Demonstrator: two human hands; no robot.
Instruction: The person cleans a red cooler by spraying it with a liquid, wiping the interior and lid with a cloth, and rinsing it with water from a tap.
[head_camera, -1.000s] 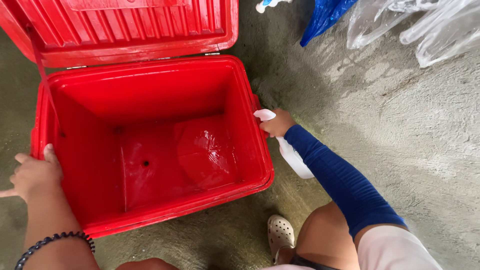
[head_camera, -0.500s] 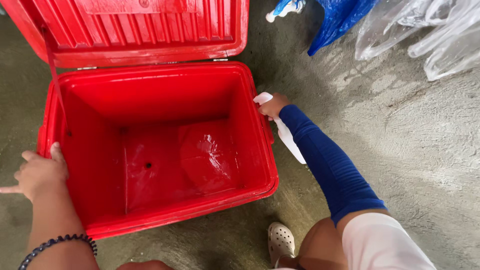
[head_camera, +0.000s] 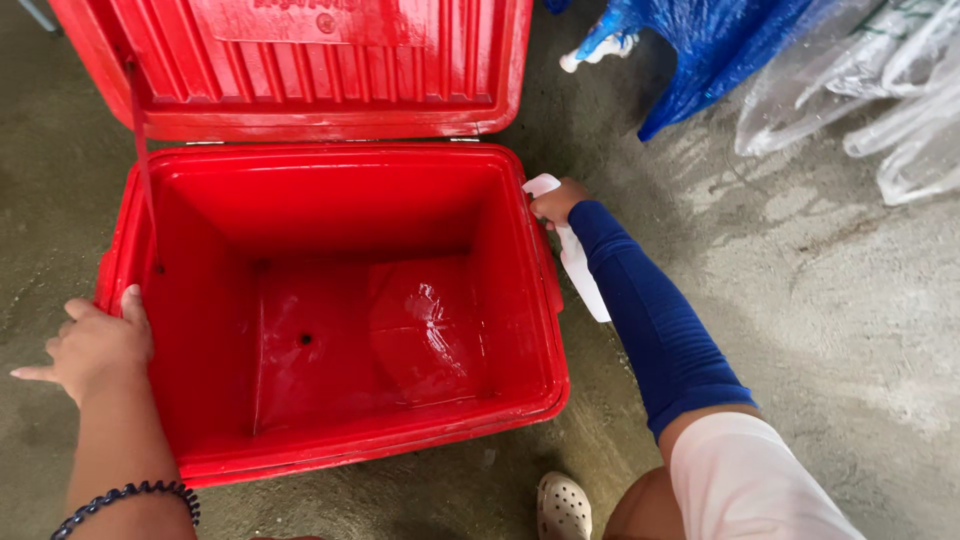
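Note:
A big red cooler box (head_camera: 330, 165) stands open on the concrete floor, its ribbed lid (head_camera: 300, 60) tipped back. The inside is wet and holds nothing but a small dark drain hole. My left hand (head_camera: 95, 345) rests on the box's left rim, thumb on the edge, fingers spread outside. My right hand (head_camera: 555, 203), in a blue arm sleeve, is closed around the white side handle (head_camera: 575, 265) on the box's right wall.
A blue plastic bag (head_camera: 700, 50) and clear plastic bags (head_camera: 860, 90) lie on the floor at the upper right. My foot in a pale clog (head_camera: 563, 507) stands just below the box's front right corner.
My right hand has slid further back along the box's right side, still on the white handle. The view has shifted slightly; my left hand stays on the left rim.

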